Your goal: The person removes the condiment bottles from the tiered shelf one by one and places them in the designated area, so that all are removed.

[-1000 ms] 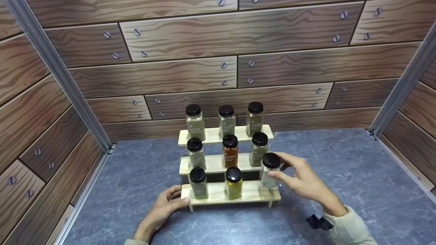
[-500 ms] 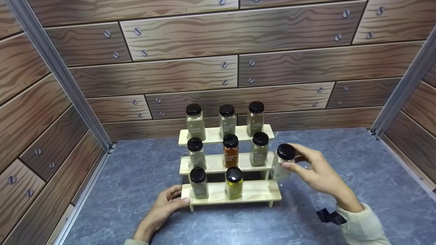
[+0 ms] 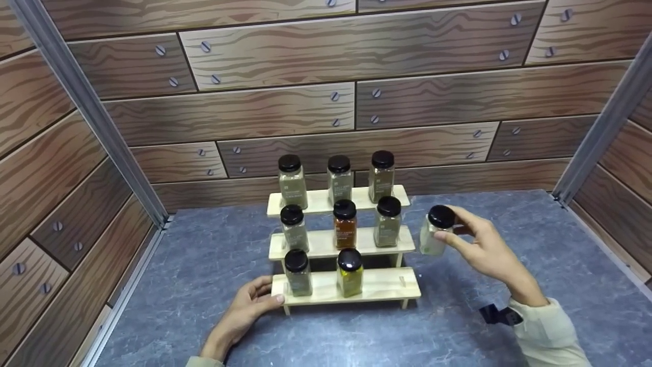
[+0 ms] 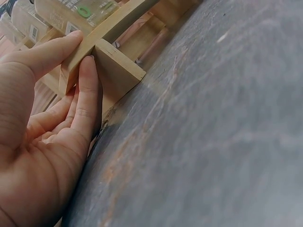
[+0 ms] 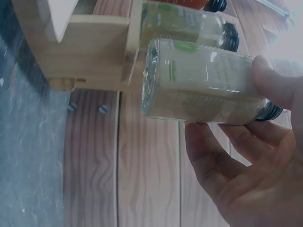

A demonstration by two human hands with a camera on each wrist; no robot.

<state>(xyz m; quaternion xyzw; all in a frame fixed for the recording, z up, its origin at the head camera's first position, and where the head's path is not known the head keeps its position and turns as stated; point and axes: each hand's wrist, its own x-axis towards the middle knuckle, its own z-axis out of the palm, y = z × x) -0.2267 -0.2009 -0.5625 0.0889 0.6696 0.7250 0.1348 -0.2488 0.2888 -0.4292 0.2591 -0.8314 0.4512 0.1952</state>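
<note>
A three-tier wooden spice rack (image 3: pixel 382 288) stands on the table, bearing several black-capped glass spice jars. My left hand (image 3: pixel 249 306) pinches the left end of its lowest shelf; in the left wrist view the thumb lies on top and the fingers (image 4: pixel 87 90) underneath. Off the rack's right side my right hand (image 3: pixel 489 250) holds a spice jar (image 3: pixel 432 239) with pale contents, thumb on one side and fingers on the other. The right wrist view shows this jar (image 5: pixel 199 80) raised beside the rack, its black cap partly behind the hand. The right end of the lowest shelf is bare.
On the middle shelf a jar of orange-red spice (image 3: pixel 345 227) stands between two greenish ones. A yellow jar (image 3: pixel 350 275) and a dark greenish jar (image 3: pixel 298 275) sit on the lowest shelf. Wood-patterned walls (image 3: pixel 285 112) enclose the grey marbled table (image 3: pixel 204 244).
The right hand has carried its jar from over the lowest shelf's right end outward to the right and farther back. My left hand keeps its place on the rack.
</note>
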